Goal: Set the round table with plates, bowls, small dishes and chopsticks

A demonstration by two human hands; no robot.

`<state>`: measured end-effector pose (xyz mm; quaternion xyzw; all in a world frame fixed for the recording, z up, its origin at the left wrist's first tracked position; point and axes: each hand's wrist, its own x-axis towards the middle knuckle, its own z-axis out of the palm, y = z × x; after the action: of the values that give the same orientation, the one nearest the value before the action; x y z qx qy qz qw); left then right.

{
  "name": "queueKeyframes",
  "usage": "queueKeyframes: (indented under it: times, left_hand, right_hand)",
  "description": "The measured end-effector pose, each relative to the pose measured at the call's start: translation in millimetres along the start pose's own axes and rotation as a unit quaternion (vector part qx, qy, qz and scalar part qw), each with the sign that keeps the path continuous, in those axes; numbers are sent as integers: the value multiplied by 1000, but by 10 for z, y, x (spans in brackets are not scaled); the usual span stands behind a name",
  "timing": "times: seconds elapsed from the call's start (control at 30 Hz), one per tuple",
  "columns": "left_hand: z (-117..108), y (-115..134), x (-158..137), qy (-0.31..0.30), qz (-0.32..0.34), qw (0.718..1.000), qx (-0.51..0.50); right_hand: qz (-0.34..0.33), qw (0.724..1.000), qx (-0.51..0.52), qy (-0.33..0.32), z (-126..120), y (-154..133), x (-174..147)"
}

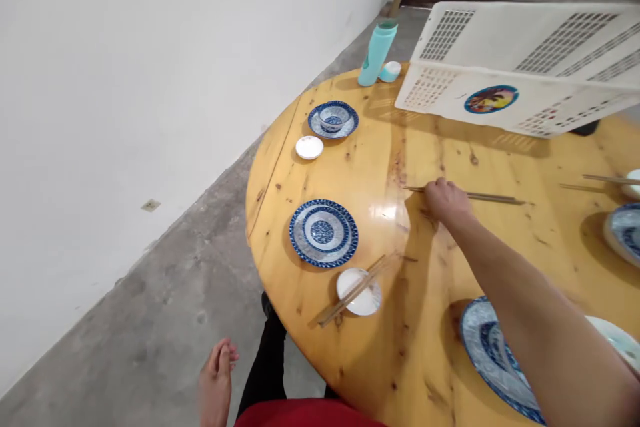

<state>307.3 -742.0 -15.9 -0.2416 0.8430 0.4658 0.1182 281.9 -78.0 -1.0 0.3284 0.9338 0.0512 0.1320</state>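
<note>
Over the middle of the wooden table, my right hand point(447, 200) is closed around a few thin chopsticks point(495, 198) that lie crosswise, sticking out on both sides of it. My left hand point(218, 373) hangs low beside the table, above the floor, its fingers curled together; whether anything is inside them I cannot make out. Nearer me, another pair of chopsticks point(353, 297) rests across a small white dish point(367, 300). Close by sits a blue-and-white plate point(296, 232) with a matching bowl or smaller plate point(323, 232) on it.
Farther back are a patterned plate point(315, 127) bearing a bowl point(334, 117), and a white dish point(309, 147). A turquoise bottle point(377, 53) and a white plastic basket point(545, 87) stand at the far edge. A large patterned plate point(480, 340) lies under my right forearm. More tableware sits right.
</note>
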Motion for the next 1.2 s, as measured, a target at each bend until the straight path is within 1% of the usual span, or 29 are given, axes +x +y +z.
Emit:
queueKeyframes:
  times: [0.07,0.17,0.27,0.33,0.4,0.5,0.57,0.73,0.9,1.0,1.1,1.2]
  left_hand:
    - [-155,159,304,-17,-3,1000,0]
    - [-340,476,804,-55,8,998,-1]
    - [-368,848,1252,-90,61,994,0]
    - [-290,1112,1472,-112,101,989,-3]
    - [-157,1373,1617,-129,141,981,-12]
    - [82,1719,1702,-166,198,966,-18]
    - [234,1909,1701,-198,225,954,-19]
    - [562,2286,1728,-281,275,920,-3]
    - [925,2684,1941,-336,309,889,42]
    - [1167,2970,2060,-371,334,863,74]
    - [1409,3232,2114,-403,361,836,93]
    - [1644,3424,2105,-423,369,821,101]
  right_hand:
    - [0,1000,-12,-16,-60,-209,-137]
    - [-3,999,-22,-28,-149,-544,-261]
    - [-8,999,-21,-28,-222,-887,-257]
    - [-18,999,-15,-26,-270,-1119,-207]
    - [-34,999,-9,-15,-323,-1341,-145]
    - [-47,999,-9,4,-403,-1609,-51]
    - [-43,999,-9,4,-442,-1719,12]
    - [-30,1000,-5,0,-511,-1803,186]
    - [-19,1000,16,0,-540,-1758,341]
    - [-25,999,22,5,-507,-1715,377]
    - [-44,999,21,-7,-470,-1658,369]
    - [-64,997,28,-28,-454,-1576,347]
